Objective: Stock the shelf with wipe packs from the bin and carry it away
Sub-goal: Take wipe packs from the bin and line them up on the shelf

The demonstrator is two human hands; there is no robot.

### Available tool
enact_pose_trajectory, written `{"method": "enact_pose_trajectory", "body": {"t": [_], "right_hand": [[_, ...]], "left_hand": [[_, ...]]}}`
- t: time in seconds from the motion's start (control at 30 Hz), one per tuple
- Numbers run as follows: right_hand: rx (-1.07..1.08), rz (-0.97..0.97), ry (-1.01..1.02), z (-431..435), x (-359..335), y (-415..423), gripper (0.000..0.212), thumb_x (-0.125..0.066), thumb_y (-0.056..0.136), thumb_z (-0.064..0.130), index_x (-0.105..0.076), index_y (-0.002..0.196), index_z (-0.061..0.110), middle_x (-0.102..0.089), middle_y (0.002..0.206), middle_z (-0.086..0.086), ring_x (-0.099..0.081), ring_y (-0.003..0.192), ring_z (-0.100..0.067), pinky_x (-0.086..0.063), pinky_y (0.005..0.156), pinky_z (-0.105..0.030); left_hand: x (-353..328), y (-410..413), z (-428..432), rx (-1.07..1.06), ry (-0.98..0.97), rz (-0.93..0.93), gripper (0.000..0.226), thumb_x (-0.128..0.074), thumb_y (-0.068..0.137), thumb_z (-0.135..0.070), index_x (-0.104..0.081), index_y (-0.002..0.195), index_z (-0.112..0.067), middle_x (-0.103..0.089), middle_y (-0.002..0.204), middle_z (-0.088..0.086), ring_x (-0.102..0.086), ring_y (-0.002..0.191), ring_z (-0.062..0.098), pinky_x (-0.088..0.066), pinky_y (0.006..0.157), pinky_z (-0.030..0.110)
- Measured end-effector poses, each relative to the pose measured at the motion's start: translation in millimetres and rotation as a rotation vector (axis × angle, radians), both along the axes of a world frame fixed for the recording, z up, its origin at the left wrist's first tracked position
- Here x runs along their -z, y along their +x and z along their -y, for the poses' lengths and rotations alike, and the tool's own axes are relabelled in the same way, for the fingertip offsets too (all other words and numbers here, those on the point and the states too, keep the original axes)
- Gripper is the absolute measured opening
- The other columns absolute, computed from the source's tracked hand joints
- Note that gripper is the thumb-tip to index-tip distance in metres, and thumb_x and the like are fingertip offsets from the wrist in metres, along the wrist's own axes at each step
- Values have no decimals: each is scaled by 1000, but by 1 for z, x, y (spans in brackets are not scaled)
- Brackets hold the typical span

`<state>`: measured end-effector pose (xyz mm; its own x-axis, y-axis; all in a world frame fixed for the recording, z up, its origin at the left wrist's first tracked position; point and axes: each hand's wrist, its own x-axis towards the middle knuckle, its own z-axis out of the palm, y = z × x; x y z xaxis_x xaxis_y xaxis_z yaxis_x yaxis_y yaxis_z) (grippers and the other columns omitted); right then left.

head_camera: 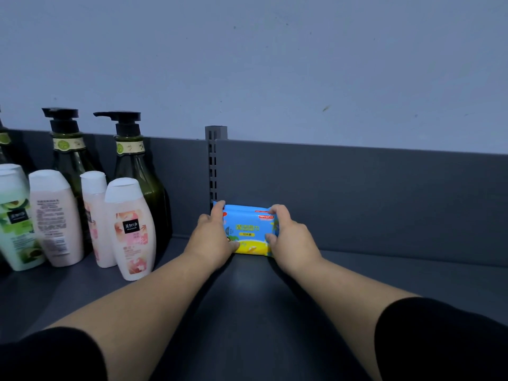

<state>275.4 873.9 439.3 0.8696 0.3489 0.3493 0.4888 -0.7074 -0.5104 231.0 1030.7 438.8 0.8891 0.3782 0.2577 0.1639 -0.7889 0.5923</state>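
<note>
A blue and yellow wipe pack [247, 229] stands upright on the dark grey shelf [384, 276], close to the back panel and just right of the slotted upright post. My left hand [211, 237] grips its left end, fingers curled over the top corner and thumb at the bottom. My right hand [288, 232] grips its right end the same way. What looks like a second pack sits behind the front one, its red-marked top edge showing. The bin is out of view.
Bottles crowd the shelf's left part: two dark green pump bottles [134, 171] at the back, pink and white lotion bottles [130, 229] and a green avocado one [16, 218] in front. The slotted post [214, 166] splits the back panel. Shelf to the right holds nothing.
</note>
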Motion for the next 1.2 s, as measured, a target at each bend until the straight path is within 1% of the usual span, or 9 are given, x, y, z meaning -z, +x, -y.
{"method": "enact_pose_trajectory", "body": {"t": [0.07, 0.17, 0.37, 0.53, 0.67, 0.77, 0.9, 1.03, 1.2], "right_hand": [[-3, -15, -2, -1, -2, 1, 41, -51, 94, 14, -35, 131, 25, -58, 104, -7, -54, 89, -24, -43, 69, -30], [10, -11, -10, -2, -3, -1, 42, -51, 94, 14, -33, 131, 25, -58, 109, -7, -54, 91, -23, -43, 70, -30], [62, 5, -10, 11, -7, -8, 58, -57, 92, 23, -26, 139, 31, -56, 113, -5, -54, 96, -22, -48, 76, -34], [125, 36, -82, 37, -20, -23, 60, -54, 93, 39, -22, 144, 31, -47, 130, -3, -54, 111, -25, -48, 83, -38], [188, 88, -149, 75, -32, -39, 59, -49, 94, 47, -23, 145, 31, -39, 141, 0, -45, 123, -24, -44, 88, -39], [260, 140, -194, 120, -42, -55, 61, -46, 94, 51, -24, 146, 30, -34, 146, 1, -39, 130, -22, -42, 92, -39], [385, 173, -226, 205, -50, -88, 61, -43, 94, 53, -25, 146, 28, -33, 148, 1, -38, 131, -22, -41, 96, -39], [535, 173, -228, 311, -48, -139, 60, -43, 94, 53, -27, 146, 28, -34, 147, 1, -38, 131, -23, -39, 97, -38], [734, 170, -252, 459, -35, -233, 60, -44, 93, 54, -30, 144, 27, -38, 144, 0, -40, 129, -24, -40, 98, -39]], "left_hand": [[-1, 1, -1, -11, -29, 3, 95, -74, 79, -19, -11, 150, -26, -41, 128, 10, -40, 96, 14, -34, 81, 22], [-3, 0, 0, -16, -46, -4, 95, -73, 80, -18, -10, 150, -25, -41, 128, 11, -42, 101, 16, -34, 81, 21], [-4, -11, 9, -39, 58, -6, 96, -70, 82, -29, -4, 151, -25, -32, 137, 8, -48, 116, 26, -42, 90, 31], [-17, -22, 40, -54, 268, 59, 89, -65, 84, -39, -8, 151, -24, -18, 151, 6, -31, 132, 29, -37, 102, 37], [-29, -28, 85, 7, 349, 97, 87, -59, 87, -47, -7, 151, -22, -14, 154, 7, -23, 139, 28, -28, 112, 37], [-39, -35, 131, 91, 402, 127, 86, -55, 89, -50, -5, 151, -20, -13, 154, 7, -20, 140, 29, -26, 113, 38], [-51, -50, 211, 209, 426, 156, 84, -54, 89, -51, -7, 151, -20, -12, 155, 7, -19, 141, 28, -25, 112, 38], [-51, -80, 315, 362, 419, 164, 82, -54, 90, -50, -8, 151, -20, -9, 157, 7, -13, 143, 28, -21, 115, 40], [-36, -142, 465, 569, 422, 182, 80, -52, 90, -51, -10, 150, -20, -9, 157, 7, -11, 144, 28, -18, 116, 40]]}}
